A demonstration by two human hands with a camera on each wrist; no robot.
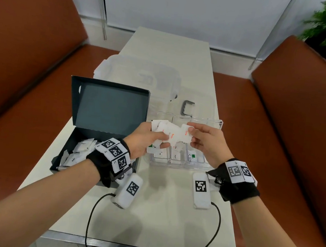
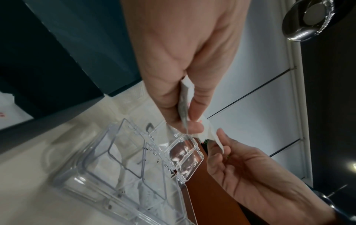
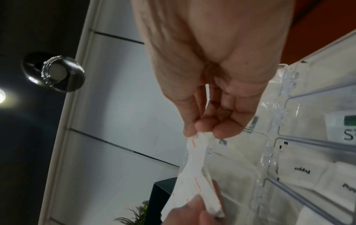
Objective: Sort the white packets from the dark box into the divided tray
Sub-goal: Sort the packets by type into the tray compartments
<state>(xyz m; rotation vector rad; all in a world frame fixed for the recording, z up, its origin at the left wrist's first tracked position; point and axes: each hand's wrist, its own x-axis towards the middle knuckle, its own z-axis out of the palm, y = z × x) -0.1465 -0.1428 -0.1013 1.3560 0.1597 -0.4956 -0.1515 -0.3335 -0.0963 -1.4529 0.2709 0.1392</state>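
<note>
Packets (image 1: 166, 132): a fanned bunch of white sachets with red print, held in the air above the tray, in my left hand (image 1: 146, 141), thumb and fingers curled round their lower ends. One packet (image 1: 186, 134) at the right of the fan: pinched at its end between thumb and fingertips of my right hand (image 1: 206, 146); its other end lies against the bunch. In the right wrist view the same packet (image 3: 194, 164) hangs from my fingertips (image 3: 201, 126) down to the left hand.

Tray (image 1: 217, 124): clear plastic, divided into compartments, on the table just right of the box. Several compartments hold white packets, some with black print; one sachet (image 1: 191, 156) in a near compartment carries a green mark.

Box (image 1: 107, 105): dark, lid standing open, on the table to my left. More white packets (image 1: 78, 150) lie loose in its base.

Table (image 1: 172, 48): pale, narrow. Behind the box, a clear plastic bin (image 1: 139, 72). Beyond the tray, a small grey clip (image 1: 187, 107).

Benches (image 1: 300, 109): brown, on both sides of the table.

Wrists: black bands with printed markers, cables trailing toward me.
</note>
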